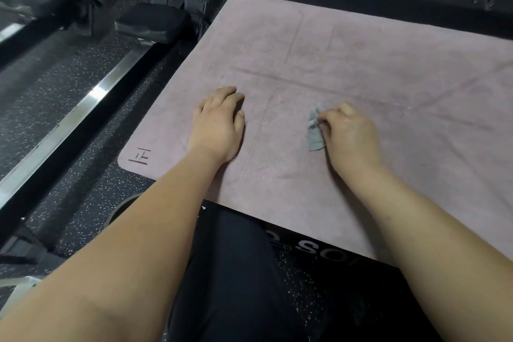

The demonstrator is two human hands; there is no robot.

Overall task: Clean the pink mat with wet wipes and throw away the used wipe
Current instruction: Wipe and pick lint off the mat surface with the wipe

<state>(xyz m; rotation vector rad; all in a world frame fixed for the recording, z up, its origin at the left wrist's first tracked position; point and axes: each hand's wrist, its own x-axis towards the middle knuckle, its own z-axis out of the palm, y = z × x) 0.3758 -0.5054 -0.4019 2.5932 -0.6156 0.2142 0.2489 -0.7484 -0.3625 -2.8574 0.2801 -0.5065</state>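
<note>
Pink rectangular rubber mat (361,69), faint line markings, lying flat on the dark speckled floor (69,86); both hands rest on it. Left hand (218,125): palm down, fingers extended and loosely together, holding nothing. Right hand (351,136): fingers curled closed around a crumpled grey wet wipe (315,130), which protrudes from its thumb side and touches the mat, between the two hands. Beyond the left hand, off the mat: black padded bench seat (154,23) on a metal rail (91,97).

Dim, soft overhead light; glare on the metal rail (91,97); edges warped.
</note>
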